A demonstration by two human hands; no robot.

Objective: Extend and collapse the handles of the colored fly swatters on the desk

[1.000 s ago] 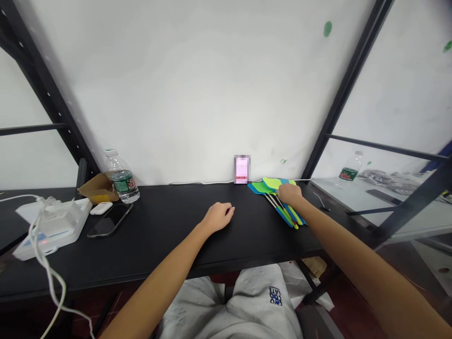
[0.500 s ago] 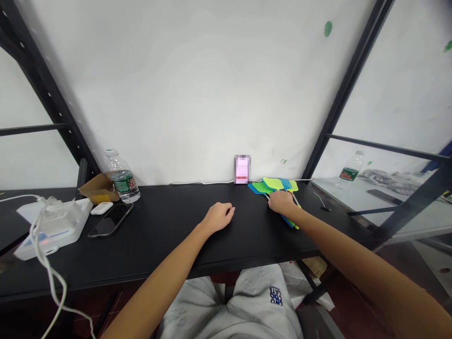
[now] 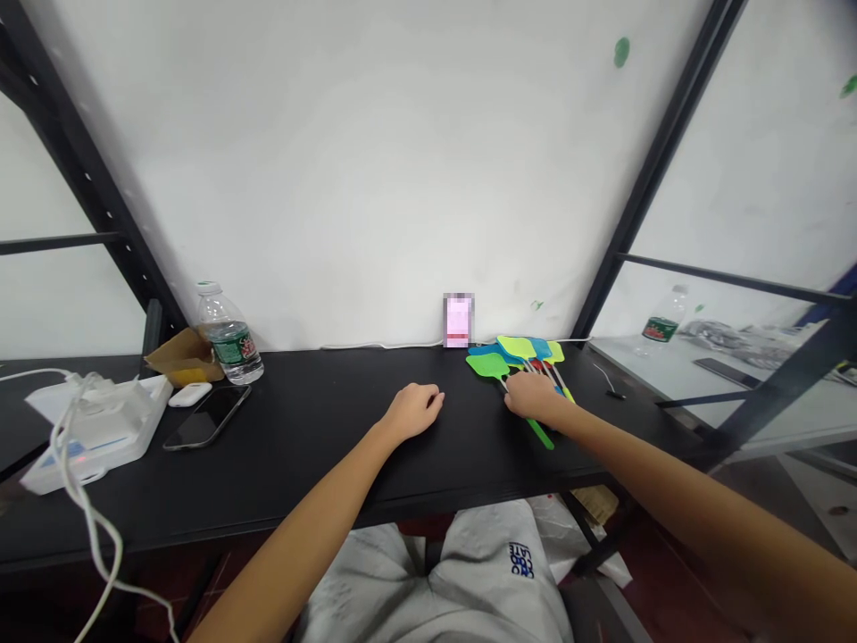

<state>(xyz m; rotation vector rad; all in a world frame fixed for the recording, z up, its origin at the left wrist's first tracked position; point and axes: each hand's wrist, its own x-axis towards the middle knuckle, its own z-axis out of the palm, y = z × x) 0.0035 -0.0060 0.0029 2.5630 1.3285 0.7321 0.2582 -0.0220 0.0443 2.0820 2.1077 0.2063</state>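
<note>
My right hand (image 3: 531, 396) is closed around the shaft of a green fly swatter (image 3: 488, 364). Its flat head sticks out to the upper left of my fingers, and its green handle (image 3: 541, 435) shows below them. Behind my hand lies a pile of other swatters, among them a yellow-green fly swatter (image 3: 515, 347) and a blue fly swatter (image 3: 541, 348); a bit of red shows between them. My left hand (image 3: 413, 410) rests on the black table (image 3: 321, 429) with its fingers curled in, holding nothing I can see.
On the left are a water bottle (image 3: 231, 344), a cardboard box (image 3: 184, 355), a white earphone case (image 3: 190, 395), a dark phone (image 3: 209, 417) and a white power strip (image 3: 111, 429) with cables. A blurred upright phone (image 3: 459, 320) leans on the wall. A short cable (image 3: 612, 391) lies right.
My right hand has drawn the green swatter slightly left and toward me, apart from the pile. Its handle now shows below my hand. My left hand has stayed in place.
</note>
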